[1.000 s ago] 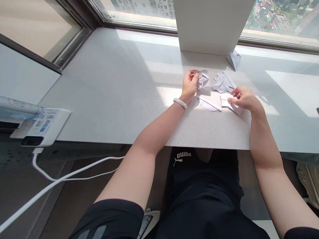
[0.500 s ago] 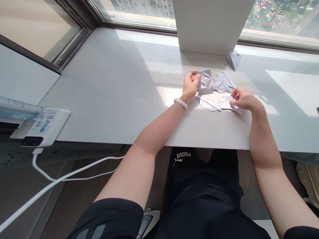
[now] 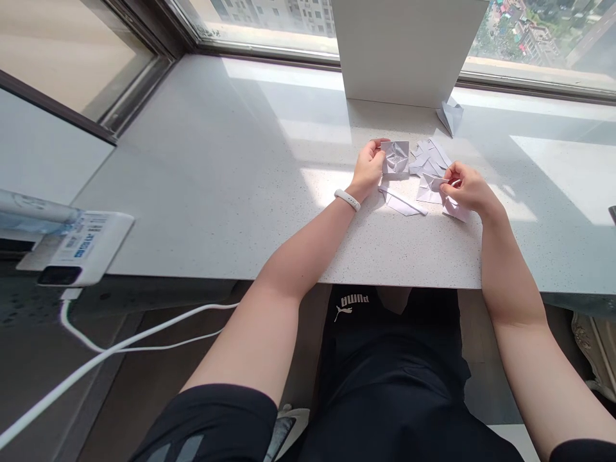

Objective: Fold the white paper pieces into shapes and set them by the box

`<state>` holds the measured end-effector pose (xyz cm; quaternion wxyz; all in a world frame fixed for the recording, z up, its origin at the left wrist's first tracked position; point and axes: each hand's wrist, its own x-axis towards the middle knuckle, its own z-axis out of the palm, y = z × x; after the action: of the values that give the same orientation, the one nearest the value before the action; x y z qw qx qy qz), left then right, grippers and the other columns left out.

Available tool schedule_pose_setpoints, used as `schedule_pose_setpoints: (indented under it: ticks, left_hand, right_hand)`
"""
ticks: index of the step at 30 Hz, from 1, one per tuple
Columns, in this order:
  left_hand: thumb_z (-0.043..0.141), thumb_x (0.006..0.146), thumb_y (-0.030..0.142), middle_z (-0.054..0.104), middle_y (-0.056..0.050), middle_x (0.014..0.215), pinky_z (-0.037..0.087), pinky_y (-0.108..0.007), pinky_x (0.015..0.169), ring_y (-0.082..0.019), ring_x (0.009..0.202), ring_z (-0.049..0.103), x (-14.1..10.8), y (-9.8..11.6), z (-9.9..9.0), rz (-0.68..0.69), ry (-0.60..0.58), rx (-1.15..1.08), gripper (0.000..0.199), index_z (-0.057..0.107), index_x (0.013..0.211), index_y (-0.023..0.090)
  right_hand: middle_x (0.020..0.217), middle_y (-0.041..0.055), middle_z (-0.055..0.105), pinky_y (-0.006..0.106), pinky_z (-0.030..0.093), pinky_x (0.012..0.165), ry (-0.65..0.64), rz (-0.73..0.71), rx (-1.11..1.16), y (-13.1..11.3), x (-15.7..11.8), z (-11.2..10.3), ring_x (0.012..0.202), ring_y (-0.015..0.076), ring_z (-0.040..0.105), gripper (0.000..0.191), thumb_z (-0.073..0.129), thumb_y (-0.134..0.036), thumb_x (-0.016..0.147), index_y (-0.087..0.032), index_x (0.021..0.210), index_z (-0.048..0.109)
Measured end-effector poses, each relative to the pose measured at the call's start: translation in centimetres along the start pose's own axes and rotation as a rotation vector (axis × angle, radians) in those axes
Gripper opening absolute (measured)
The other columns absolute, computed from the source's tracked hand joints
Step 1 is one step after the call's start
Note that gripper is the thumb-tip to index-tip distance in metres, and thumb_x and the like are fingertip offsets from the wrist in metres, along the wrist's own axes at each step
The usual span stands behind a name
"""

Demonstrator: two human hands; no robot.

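Note:
My left hand (image 3: 369, 168) pinches the left edge of a square of folded paper (image 3: 396, 159), creased toward its middle. Between the fingertips of my right hand (image 3: 466, 186) is a smaller folded paper piece (image 3: 429, 189), held slightly raised at its right corner. Under the right hand another folded paper (image 3: 455, 210) lies on the counter, partly covered. Just beyond, several folded paper strips (image 3: 428, 158) overlap in a pile. A flat folded paper with a long straight edge (image 3: 402, 201) rests nearer me, between the two hands.
A pointed folded paper (image 3: 451, 117) stands at the foot of the white pillar (image 3: 397, 54). On the speckled counter's (image 3: 216, 192) left end sits a white power bank (image 3: 89, 247) with a white cable (image 3: 144, 332). Windows border the back.
My right hand has lifted the smaller folded paper and shifted slightly away from me, uncovering more of the paper beneath. My left hand has turned its square to face me more squarely.

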<state>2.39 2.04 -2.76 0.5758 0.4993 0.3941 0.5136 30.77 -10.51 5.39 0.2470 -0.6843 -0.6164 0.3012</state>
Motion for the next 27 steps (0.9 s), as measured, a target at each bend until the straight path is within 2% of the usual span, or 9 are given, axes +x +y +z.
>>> schedule_pose_setpoints:
  ticks: [6,9,12,17,21,27]
  left_hand:
    - [0.075,0.128,0.048,0.072,-0.003,0.094,0.072,-0.04,0.092,-0.023,0.095,0.084,0.7,-1.7,-0.1,0.073,-0.024,0.002,0.023,0.076,0.141,0.029]
    - [0.076,0.127,0.053,0.076,-0.004,0.099,0.073,-0.04,0.091,-0.023,0.095,0.085,-0.2,-1.4,0.6,0.126,-0.072,-0.007,0.028,0.075,0.144,0.03]
    - [0.077,0.127,0.046,0.082,-0.007,0.108,0.074,-0.042,0.095,-0.024,0.099,0.087,-1.5,-0.6,1.6,0.151,-0.122,-0.009,0.023,0.076,0.14,0.027]
    - [0.071,0.127,0.031,0.084,-0.006,0.106,0.074,-0.041,0.094,-0.022,0.096,0.085,-3.2,0.2,3.0,0.1,-0.2,0.004,0.009,0.077,0.131,0.026]
    - [0.069,0.125,0.026,0.083,-0.005,0.106,0.072,-0.038,0.093,-0.02,0.093,0.083,-3.6,0.5,3.3,0.039,-0.214,0.013,0.008,0.077,0.126,0.026]
    - [0.066,0.126,0.022,0.082,-0.005,0.111,0.071,-0.038,0.098,-0.019,0.097,0.083,-3.8,1.4,3.2,-0.003,-0.231,-0.015,0.011,0.077,0.127,0.025]
  right_hand:
    - [0.112,0.008,0.083,0.055,0.073,0.098,0.122,-0.21,0.265,0.2,1.3,2.7,0.109,0.0322,0.081,0.034,0.097,-0.048,0.096,-0.032,0.108,0.07]
    - [0.109,0.0064,0.083,0.054,0.075,0.103,0.14,-0.292,0.368,0.1,1.8,3.8,0.108,0.0302,0.084,0.029,0.096,-0.045,0.096,-0.031,0.105,0.073]
    - [0.107,0.0049,0.083,0.051,0.075,0.104,0.147,-0.338,0.399,0.1,2.2,4.3,0.105,0.0272,0.084,0.022,0.094,-0.042,0.098,-0.03,0.105,0.077]
    - [0.112,0.0049,0.085,0.048,0.075,0.099,0.195,-0.349,0.36,0.4,2.5,4.9,0.099,0.0247,0.082,0.016,0.09,-0.043,0.104,-0.031,0.112,0.084]
    - [0.117,0.0063,0.087,0.047,0.074,0.094,0.261,-0.331,0.372,0.6,2.7,5.6,0.093,0.0236,0.08,0.013,0.087,-0.04,0.104,-0.03,0.113,0.086]
    - [0.135,0.0079,0.087,0.044,0.076,0.09,0.3,-0.25,0.377,-0.2,2.3,5.9,0.1,0.0239,0.083,0.017,0.09,-0.043,0.1,-0.03,0.108,0.082]
